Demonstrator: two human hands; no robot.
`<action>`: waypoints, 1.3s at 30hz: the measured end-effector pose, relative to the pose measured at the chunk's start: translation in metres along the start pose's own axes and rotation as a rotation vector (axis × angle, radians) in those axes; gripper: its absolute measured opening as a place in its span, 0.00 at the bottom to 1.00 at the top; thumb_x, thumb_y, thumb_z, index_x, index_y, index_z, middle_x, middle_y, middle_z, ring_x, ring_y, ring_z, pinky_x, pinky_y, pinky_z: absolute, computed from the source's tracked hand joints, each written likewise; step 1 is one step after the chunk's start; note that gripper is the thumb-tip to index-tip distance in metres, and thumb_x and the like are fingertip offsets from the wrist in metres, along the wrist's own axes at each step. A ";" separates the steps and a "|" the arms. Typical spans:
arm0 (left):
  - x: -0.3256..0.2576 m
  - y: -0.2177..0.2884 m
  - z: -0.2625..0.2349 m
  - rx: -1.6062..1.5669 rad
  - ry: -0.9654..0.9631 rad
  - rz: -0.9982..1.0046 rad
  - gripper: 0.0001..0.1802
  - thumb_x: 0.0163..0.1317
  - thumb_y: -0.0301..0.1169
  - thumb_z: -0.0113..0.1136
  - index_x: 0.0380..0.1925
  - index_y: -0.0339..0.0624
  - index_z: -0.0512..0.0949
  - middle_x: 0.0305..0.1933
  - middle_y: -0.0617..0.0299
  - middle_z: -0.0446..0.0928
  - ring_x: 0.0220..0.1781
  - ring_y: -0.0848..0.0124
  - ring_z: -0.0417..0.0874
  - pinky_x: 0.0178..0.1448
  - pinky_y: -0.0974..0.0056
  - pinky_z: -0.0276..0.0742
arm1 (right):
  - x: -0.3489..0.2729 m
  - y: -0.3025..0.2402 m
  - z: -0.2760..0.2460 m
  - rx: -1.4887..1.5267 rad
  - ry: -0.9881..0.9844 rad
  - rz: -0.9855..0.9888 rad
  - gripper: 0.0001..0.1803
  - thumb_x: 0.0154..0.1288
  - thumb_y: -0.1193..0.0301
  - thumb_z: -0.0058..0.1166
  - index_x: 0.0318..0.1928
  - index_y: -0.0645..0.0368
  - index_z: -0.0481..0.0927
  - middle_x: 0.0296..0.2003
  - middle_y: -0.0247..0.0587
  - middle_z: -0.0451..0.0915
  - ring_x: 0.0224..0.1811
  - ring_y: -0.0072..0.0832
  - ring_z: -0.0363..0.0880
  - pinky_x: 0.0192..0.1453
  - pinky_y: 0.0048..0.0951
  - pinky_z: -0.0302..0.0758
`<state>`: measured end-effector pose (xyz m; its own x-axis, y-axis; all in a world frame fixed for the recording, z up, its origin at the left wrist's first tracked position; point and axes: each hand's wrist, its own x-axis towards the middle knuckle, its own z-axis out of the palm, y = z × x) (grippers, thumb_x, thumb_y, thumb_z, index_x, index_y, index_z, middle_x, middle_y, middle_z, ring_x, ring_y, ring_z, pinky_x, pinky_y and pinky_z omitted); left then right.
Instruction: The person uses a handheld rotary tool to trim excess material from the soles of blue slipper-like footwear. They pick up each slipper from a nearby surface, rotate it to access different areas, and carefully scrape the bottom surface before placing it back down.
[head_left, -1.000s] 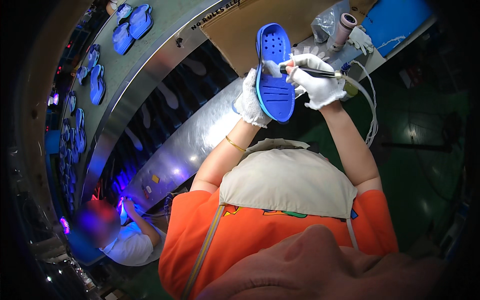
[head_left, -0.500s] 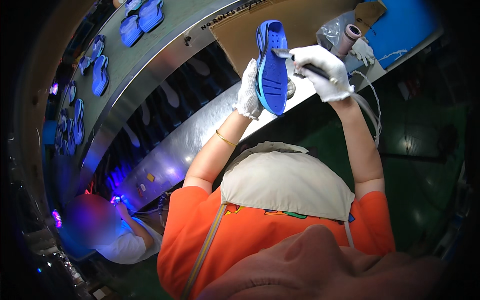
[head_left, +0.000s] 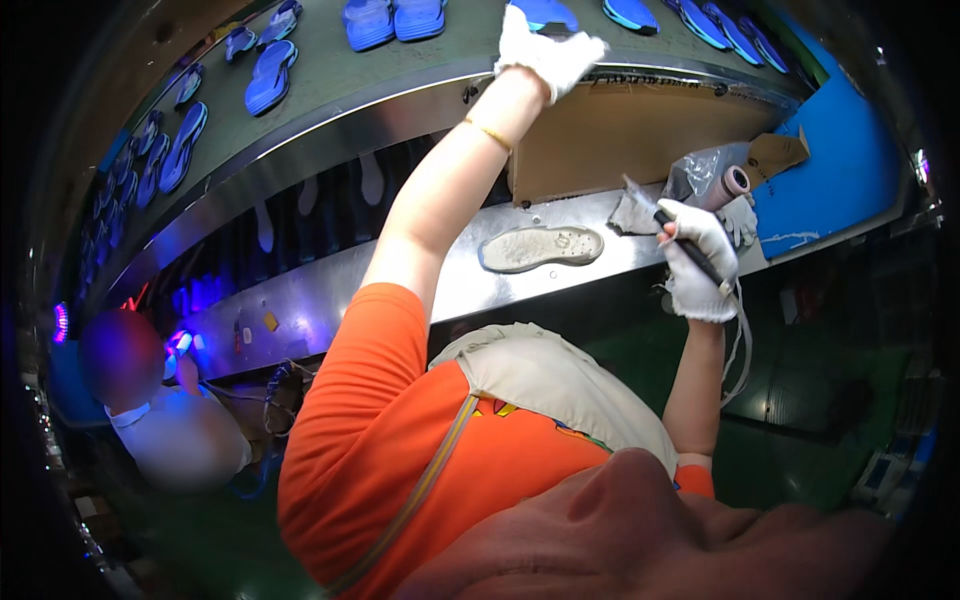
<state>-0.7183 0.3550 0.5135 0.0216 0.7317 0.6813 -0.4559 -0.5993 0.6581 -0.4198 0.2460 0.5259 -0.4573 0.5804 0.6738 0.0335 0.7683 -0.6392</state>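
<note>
My left hand (head_left: 545,55), in a white knitted glove, reaches over the conveyor's edge with its fingers spread. It is at the near side of a blue shoe sole (head_left: 548,14) on the belt, partly cut off by the frame's top. My right hand (head_left: 700,262), gloved too, is closed round a black-handled tool (head_left: 694,252) with a narrow metal tip and a pale cord. That tip points up and left, over a crumpled grey cloth-like piece (head_left: 632,215). Between my arms, a greyish sole-shaped piece (head_left: 540,248) lies flat on the metal shelf (head_left: 460,285).
Several blue soles (head_left: 270,78) lie along the green conveyor belt (head_left: 330,65). A cardboard sheet (head_left: 600,140) leans beneath its rim. At right are a pink bottle (head_left: 727,187), a plastic bag (head_left: 703,170), spare gloves (head_left: 741,218) and a blue panel (head_left: 840,190). Another person (head_left: 180,430) works at left.
My left hand has carried the blue sole from above the shelf up to the belt and spread its fingers. My right hand has moved lower and right with the tool. The greyish piece is now uncovered.
</note>
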 end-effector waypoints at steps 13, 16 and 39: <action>-0.036 0.166 -0.112 2.295 0.116 -0.315 0.33 0.61 0.61 0.42 0.56 0.53 0.72 0.59 0.52 0.71 0.59 0.55 0.72 0.62 0.56 0.68 | -0.019 0.011 0.031 0.105 -0.073 0.066 0.12 0.51 0.90 0.57 0.35 0.64 0.78 0.36 0.40 0.78 0.37 0.23 0.78 0.44 0.23 0.76; -0.061 0.182 -0.100 2.319 0.208 -0.672 0.35 0.59 0.64 0.42 0.59 0.55 0.69 0.60 0.53 0.70 0.60 0.55 0.72 0.61 0.56 0.68 | -0.025 0.013 0.030 0.060 -0.073 0.076 0.11 0.50 0.89 0.58 0.34 0.63 0.78 0.35 0.39 0.79 0.38 0.23 0.78 0.44 0.23 0.76; -0.118 0.184 -0.049 1.662 0.557 -0.575 0.52 0.52 0.58 0.59 0.67 0.33 0.52 0.65 0.39 0.62 0.66 0.51 0.65 0.67 0.59 0.60 | -0.041 0.029 0.033 0.159 -0.044 0.214 0.09 0.55 0.83 0.59 0.37 0.63 0.77 0.37 0.39 0.80 0.39 0.21 0.79 0.45 0.23 0.77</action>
<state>-0.8481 0.1740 0.5382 -0.5807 0.7396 0.3403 0.7495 0.3226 0.5780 -0.4296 0.2351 0.4674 -0.4931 0.7100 0.5027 -0.0051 0.5755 -0.8178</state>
